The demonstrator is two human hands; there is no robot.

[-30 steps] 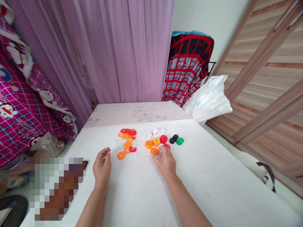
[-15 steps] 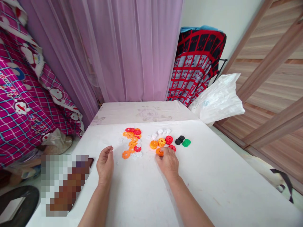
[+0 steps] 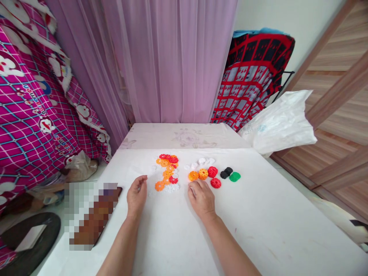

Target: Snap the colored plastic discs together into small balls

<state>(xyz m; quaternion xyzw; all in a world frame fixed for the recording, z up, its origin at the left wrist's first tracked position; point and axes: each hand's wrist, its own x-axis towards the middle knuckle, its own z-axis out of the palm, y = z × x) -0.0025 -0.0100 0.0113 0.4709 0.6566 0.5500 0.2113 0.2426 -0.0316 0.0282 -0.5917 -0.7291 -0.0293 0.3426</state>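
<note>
My left hand (image 3: 137, 196) hovers at the left of the white-covered table, fingers loosely curled, a gap between thumb and fingertips, nothing visible in it. Right of it lies a loose cluster of flower-shaped plastic discs: orange (image 3: 160, 186), red (image 3: 173, 160) and white (image 3: 171, 188). My right hand (image 3: 202, 197) rests closed just in front of an orange stack (image 3: 193, 176) and a yellow-orange stack (image 3: 203, 174). Whatever lies in or beneath its fingers is hidden. Red stacks (image 3: 212, 171) and a separate red disc group (image 3: 216, 183) sit at its right.
Black discs (image 3: 226, 173) and green discs (image 3: 235, 176) lie further right, with white discs (image 3: 202, 161) behind the stacks. A blurred-out object (image 3: 96, 218) lies at the table's left edge. A white plastic bag (image 3: 283, 122) stands beyond the right edge.
The view has shifted so things appear further right. My right hand now covers where an orange disc showed at its fingers. My left thumb and fingers have parted slightly.
</note>
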